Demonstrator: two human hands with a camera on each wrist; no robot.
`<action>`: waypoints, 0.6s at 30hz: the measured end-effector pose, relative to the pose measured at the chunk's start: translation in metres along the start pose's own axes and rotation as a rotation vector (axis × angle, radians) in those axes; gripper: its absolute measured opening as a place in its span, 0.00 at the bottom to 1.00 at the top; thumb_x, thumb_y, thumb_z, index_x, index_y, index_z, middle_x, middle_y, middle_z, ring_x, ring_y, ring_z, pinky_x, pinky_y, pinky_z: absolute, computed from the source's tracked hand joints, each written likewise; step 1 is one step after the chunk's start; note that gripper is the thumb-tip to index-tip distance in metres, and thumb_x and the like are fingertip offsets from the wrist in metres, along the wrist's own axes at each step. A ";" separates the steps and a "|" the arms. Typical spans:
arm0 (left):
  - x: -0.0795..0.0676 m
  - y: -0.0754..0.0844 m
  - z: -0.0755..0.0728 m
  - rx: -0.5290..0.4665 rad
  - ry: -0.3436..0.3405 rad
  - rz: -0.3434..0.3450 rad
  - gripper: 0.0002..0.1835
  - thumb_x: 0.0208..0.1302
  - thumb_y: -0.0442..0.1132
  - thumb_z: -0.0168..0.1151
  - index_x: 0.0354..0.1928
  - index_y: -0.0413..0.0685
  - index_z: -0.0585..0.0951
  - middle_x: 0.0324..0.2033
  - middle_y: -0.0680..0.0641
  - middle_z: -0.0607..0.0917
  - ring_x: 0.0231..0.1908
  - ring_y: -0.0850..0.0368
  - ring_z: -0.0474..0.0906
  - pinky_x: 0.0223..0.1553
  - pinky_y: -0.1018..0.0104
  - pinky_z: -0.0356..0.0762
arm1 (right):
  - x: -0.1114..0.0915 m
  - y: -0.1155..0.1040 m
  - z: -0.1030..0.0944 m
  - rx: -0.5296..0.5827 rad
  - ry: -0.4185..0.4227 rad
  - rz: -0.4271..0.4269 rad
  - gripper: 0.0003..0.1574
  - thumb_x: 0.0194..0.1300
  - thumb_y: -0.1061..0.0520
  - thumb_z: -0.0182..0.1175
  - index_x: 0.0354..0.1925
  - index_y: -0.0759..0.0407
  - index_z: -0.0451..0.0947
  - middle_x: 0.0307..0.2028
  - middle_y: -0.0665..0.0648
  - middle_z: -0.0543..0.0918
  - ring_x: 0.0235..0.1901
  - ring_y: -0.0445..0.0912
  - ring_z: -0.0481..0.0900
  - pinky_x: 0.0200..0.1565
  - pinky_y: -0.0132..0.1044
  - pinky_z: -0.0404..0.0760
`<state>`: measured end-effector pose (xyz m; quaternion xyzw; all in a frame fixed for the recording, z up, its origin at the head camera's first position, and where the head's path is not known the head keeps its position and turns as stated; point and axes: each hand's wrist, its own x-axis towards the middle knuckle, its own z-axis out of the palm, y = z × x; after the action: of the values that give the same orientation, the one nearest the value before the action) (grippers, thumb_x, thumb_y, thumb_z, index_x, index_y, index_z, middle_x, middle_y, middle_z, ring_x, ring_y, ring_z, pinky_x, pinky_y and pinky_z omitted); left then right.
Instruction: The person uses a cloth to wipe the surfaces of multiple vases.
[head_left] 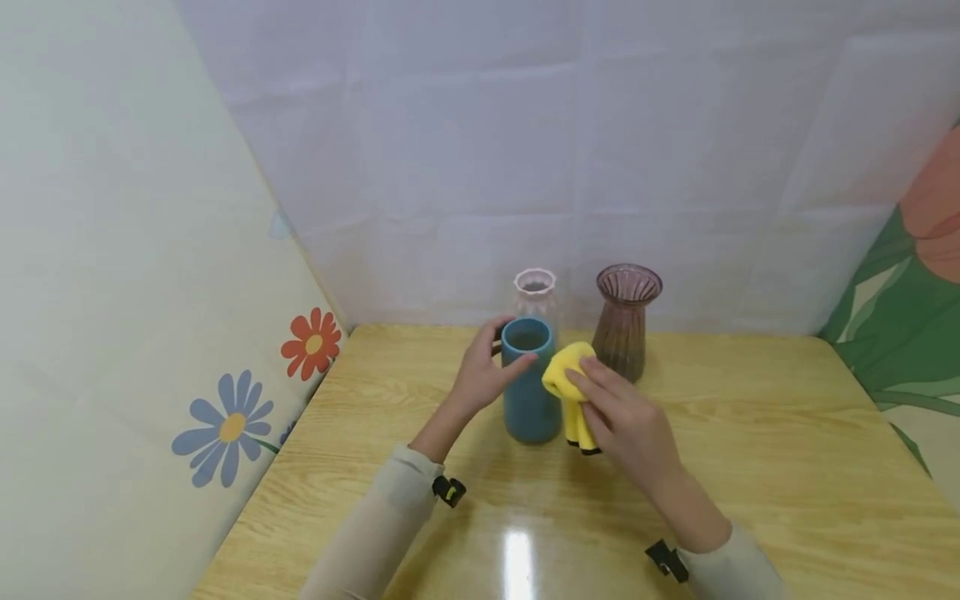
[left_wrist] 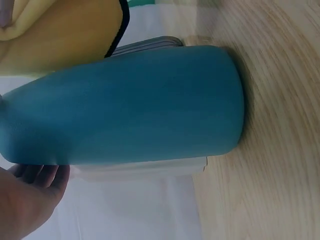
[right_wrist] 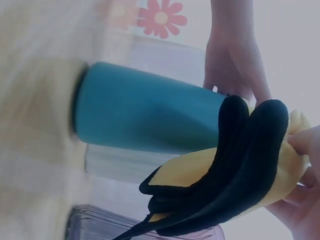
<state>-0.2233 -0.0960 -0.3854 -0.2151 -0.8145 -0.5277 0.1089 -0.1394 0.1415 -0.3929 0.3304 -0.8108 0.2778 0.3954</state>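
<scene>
A teal-blue vase (head_left: 532, 404) stands upright on the wooden table. My left hand (head_left: 482, 369) holds it near the rim from the left, thumb across the front and fingers behind. In the left wrist view those fingers (left_wrist: 55, 180) touch the side of the vase (left_wrist: 130, 107). A folded yellow cloth with black edging (head_left: 567, 373) is pinched in my right hand (head_left: 633, 421), just right of the vase's upper part. The right wrist view shows its dark edges (right_wrist: 250, 165) hanging down in folds, overlapping the vase (right_wrist: 145, 107).
Close behind the blue vase stands a pale pink vase with a scalloped rim (head_left: 535, 283), partly hidden. A ribbed purple glass vase (head_left: 626, 325) stands to the back right. Behind them the table (head_left: 750, 433) meets a white sheet (head_left: 465, 167); a flower-patterned cloth (head_left: 150, 250) borders the left.
</scene>
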 end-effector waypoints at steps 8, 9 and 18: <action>0.008 -0.012 -0.011 -0.008 -0.100 -0.004 0.34 0.66 0.38 0.68 0.71 0.37 0.67 0.61 0.38 0.79 0.63 0.42 0.74 0.65 0.46 0.73 | 0.012 0.007 0.010 -0.037 0.015 -0.093 0.20 0.65 0.61 0.64 0.56 0.58 0.85 0.56 0.62 0.85 0.55 0.57 0.84 0.49 0.48 0.85; 0.009 -0.013 -0.013 -0.015 -0.119 -0.001 0.34 0.66 0.37 0.68 0.71 0.37 0.67 0.61 0.37 0.78 0.63 0.41 0.74 0.65 0.46 0.72 | 0.012 0.008 0.013 -0.041 0.015 -0.107 0.19 0.68 0.59 0.62 0.56 0.58 0.84 0.56 0.62 0.85 0.55 0.57 0.84 0.49 0.48 0.85; 0.017 -0.016 -0.025 -0.108 -0.284 0.030 0.45 0.66 0.54 0.68 0.74 0.33 0.62 0.64 0.34 0.75 0.64 0.39 0.73 0.65 0.47 0.72 | 0.012 0.001 0.031 -0.054 0.000 -0.158 0.18 0.74 0.58 0.56 0.57 0.60 0.84 0.56 0.65 0.84 0.57 0.60 0.82 0.50 0.48 0.84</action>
<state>-0.2469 -0.1198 -0.3807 -0.3049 -0.7890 -0.5333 -0.0112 -0.1594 0.1165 -0.3996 0.3824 -0.7894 0.2236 0.4249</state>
